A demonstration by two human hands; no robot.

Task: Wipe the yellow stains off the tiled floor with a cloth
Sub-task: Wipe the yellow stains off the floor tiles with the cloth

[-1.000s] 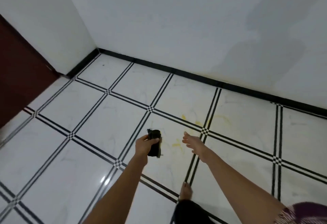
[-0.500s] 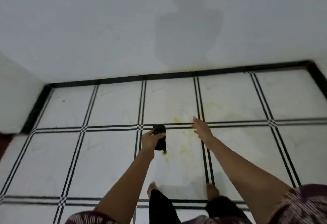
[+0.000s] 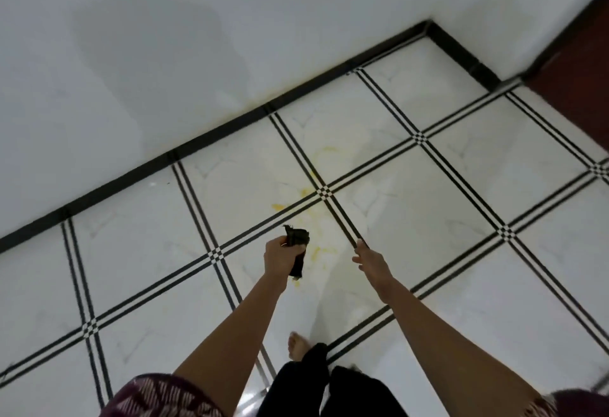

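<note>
- View swung hard in the last second: the dark door that sat on the left is now far right, so I've turned to face the mess, both arms still out front. No wiping yet.
- Left hand (image 3: 281,256) is wrapped around the dark cloth (image 3: 297,249), bunched up, held above the floor.
- Right hand (image 3: 370,260) is empty, fingers loosely spread.
- Yellow stains (image 3: 318,251) sit on the tiled floor (image 3: 428,218) just beyond the cloth, with paler smears trailing toward the wall; they're probably thin, but it's blurry.
</note>
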